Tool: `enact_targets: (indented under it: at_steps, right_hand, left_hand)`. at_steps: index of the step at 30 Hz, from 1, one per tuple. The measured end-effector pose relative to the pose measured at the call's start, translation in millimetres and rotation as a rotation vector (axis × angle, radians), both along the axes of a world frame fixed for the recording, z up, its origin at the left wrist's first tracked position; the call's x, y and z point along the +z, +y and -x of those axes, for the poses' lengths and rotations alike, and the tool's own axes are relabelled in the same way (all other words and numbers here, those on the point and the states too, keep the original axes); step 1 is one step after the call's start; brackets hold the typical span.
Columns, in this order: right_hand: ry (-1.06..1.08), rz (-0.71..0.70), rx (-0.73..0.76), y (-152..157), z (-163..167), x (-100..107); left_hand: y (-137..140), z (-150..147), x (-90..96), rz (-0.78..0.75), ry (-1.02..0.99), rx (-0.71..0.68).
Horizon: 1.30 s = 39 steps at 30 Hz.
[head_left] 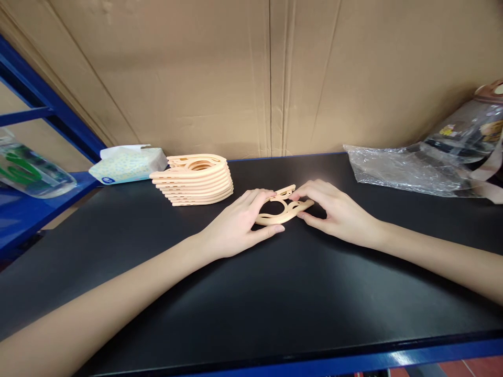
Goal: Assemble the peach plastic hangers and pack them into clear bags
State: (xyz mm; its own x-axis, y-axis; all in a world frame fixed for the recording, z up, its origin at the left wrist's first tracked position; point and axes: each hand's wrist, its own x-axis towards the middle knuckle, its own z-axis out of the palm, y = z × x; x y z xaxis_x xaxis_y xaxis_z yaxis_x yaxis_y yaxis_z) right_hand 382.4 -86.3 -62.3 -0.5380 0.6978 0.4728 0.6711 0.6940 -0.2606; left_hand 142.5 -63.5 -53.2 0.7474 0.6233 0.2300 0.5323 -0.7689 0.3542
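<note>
A peach-coloured plastic folding hanger (290, 213), folded into a compact shape with a round opening, lies on the black tabletop between my hands. My left hand (239, 222) is closed round its left end, fingers over the far side and thumb along the near side. At the right end, my right hand (334, 209) pinches the hanger's tips between thumb and fingers. Left of my hands stands a neat stack of several matching folded hangers (192, 180). The hanger's left end is partly hidden under my left hand.
A tissue pack (128, 165) sits behind the stack's left side. A clear plastic bag (404, 167) lies at the back right, beside a transparent bottle (463, 133) with a strap. Cardboard (196, 78) lines the back. Another bottle (33, 167) rests on the blue rack (23, 212).
</note>
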Motion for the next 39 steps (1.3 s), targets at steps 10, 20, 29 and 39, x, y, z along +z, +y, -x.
enact_targets:
  at_steps: [10,20,29,39]
  right_hand:
    - [-0.123,-0.253,-0.154,-1,0,-1]
    - [-0.18,-0.252,-0.152,-7,2,4]
    - [-0.251,-0.247,-0.188,-6,2,3]
    - [-0.242,-0.247,-0.295,-15,9,0]
  left_hand:
    - [0,0,-1.8,-0.06,-0.026,0.063]
    - [4,-1,-3.8,-0.115,-0.089,0.049]
    - [6,-2,-5.4,-0.176,-0.098,-0.002]
    - [4,-2,-1.5,-0.179,-0.116,-0.076]
